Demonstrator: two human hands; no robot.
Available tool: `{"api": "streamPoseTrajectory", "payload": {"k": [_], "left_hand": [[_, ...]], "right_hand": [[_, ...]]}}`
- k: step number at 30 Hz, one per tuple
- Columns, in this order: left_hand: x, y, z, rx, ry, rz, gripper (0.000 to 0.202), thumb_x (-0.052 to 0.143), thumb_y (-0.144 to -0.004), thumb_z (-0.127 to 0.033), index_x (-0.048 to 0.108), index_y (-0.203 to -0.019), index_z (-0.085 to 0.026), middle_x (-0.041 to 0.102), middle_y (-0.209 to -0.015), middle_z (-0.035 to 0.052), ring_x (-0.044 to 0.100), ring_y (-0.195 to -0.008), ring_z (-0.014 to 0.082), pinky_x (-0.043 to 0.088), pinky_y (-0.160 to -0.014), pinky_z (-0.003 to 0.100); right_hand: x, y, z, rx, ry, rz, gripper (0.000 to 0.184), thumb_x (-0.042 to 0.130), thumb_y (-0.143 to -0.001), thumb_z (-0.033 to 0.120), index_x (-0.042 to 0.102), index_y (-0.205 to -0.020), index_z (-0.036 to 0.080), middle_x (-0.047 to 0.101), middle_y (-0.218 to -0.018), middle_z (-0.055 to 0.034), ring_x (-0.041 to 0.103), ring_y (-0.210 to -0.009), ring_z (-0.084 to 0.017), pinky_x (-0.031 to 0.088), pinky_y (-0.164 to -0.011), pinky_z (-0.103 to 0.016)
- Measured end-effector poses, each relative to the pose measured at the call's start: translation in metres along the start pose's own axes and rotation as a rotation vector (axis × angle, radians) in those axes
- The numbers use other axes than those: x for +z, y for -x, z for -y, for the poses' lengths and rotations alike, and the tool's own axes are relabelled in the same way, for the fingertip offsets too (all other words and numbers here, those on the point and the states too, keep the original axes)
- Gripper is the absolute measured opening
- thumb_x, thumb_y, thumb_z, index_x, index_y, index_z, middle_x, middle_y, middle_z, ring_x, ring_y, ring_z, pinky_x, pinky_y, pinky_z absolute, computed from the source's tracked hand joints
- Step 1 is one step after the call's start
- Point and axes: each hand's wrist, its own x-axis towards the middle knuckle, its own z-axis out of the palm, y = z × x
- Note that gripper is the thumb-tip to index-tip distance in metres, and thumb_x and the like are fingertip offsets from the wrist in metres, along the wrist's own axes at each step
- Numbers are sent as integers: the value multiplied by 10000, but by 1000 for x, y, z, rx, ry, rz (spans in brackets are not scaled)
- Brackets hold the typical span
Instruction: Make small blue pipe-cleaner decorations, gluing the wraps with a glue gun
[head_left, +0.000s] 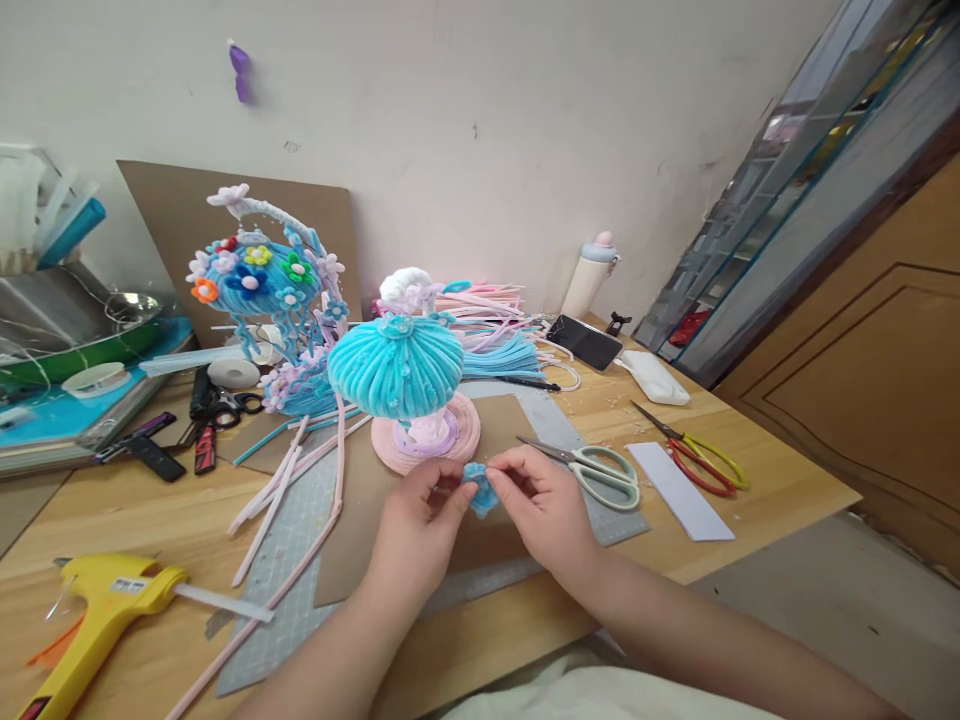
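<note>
Pinched between the fingertips of my left hand (pixel 427 515) and my right hand (pixel 541 510) is a small piece of blue chenille stem (pixel 481 488), bent into a bunched shape. Its exact form is partly hidden by my fingers. Just beyond my hands stands a turquoise ribbed chenille dome (pixel 397 368) with a white fluffy top, above a round pink and lilac coiled base (pixel 382 440). Brown cardboard (pixel 360 540) lies under my hands on a grey cutting mat (pixel 262 600). Grey-handled scissors (pixel 607 478) rest right of my right hand.
A yellow glue gun (pixel 112 610) lies front left, near loose pink stems (pixel 292 575). Behind stand a flower-covered chenille piece (pixel 262 275) and bundled stems (pixel 499 355). Rightward are a phone (pixel 585 342), red-and-yellow-handled scissors (pixel 701 465), a white strip (pixel 679 490) and a bottle (pixel 589 275).
</note>
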Motion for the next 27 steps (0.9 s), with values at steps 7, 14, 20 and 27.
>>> {"api": "streamPoseTrajectory", "payload": {"k": [7,14,20,27], "left_hand": [[-3,2,-3,98,-57,-33,109,554,-829,-263,614,-814,-173,609,-727,6,556,-634,136,441,-599,241],[-4,3,-5,157,-181,-7,112,522,-851,-239,609,-818,-178,610,-740,13,555,-664,148,426,-613,253],[-7,4,-3,260,-279,-13,126,494,-867,-174,610,-816,-184,624,-777,23,556,-740,158,420,-670,270],[-2,8,-9,224,-218,-37,90,555,-821,-176,584,-905,-191,621,-835,17,552,-709,139,445,-639,251]], "right_hand": [[1,-8,10,36,-258,74,27,578,-816,203,588,-840,197,645,-851,-25,619,-791,-151,507,-683,-250],[1,-9,11,19,-129,92,83,606,-815,224,656,-866,183,680,-810,-38,632,-722,-155,519,-635,-254],[-2,-7,11,-145,75,164,172,536,-858,162,668,-958,209,706,-904,-54,649,-807,-178,505,-717,-290],[0,-10,13,-151,-86,97,142,540,-869,170,670,-912,205,690,-886,-51,640,-821,-172,504,-735,-293]]}}
